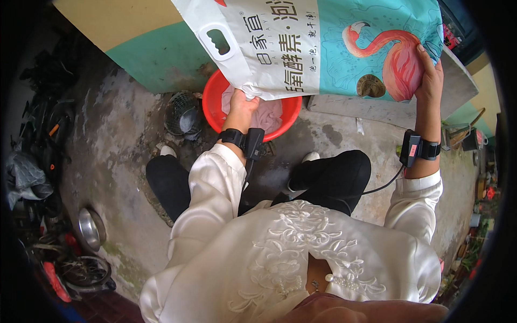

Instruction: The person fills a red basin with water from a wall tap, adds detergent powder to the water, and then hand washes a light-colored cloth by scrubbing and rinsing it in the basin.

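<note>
A large white and turquoise plastic bag, printed with a flamingo and bearing writing, is held sideways in front of me. My left hand grips its lower corner, close to the end with the cut-out carry handle. At the opposite end, my right hand has hold of the turquoise edge, thumb over the front face. Beneath the bag a red plastic basin stands on the ground, partly covered by the bag and my left hand. Pale pink cloth lies in it.
Left of the basin is a dark green mesh basket. A stone slab lies to the right, below the bag. Farther left a metal bowl rests on the concrete ground, near a wheel. A painted wall rises behind.
</note>
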Demonstrator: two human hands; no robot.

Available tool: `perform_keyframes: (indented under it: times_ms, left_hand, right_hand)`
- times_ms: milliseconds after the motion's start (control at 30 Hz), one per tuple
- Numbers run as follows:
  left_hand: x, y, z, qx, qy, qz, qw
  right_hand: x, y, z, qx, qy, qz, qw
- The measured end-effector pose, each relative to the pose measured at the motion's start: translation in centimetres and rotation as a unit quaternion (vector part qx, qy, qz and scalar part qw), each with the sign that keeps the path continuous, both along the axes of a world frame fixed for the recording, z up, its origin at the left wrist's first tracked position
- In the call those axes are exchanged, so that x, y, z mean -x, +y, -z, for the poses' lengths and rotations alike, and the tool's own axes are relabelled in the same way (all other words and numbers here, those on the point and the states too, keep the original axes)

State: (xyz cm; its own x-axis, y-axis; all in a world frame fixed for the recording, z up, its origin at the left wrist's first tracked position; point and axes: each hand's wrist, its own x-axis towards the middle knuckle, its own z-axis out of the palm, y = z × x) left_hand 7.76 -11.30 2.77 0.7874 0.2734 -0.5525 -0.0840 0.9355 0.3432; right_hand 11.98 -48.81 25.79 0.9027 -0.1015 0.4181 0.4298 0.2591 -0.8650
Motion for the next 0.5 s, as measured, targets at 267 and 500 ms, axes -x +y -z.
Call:
perform_keyframes:
  times_ms: [267,500]
  left_hand:
    - [0.2,-1.0,0.8,0.022,0.026,0.022,0.999]
    - [-0.4,-0.9,2.8,0.028,0.090,0.124,0.988]
  right_hand:
    - [0.2,1.7,-1.3,0.017,-0.029,0.004,0.999]
    - [-0.3,2.4,-2.7,0.042,-0.057,-0.027,0.997]
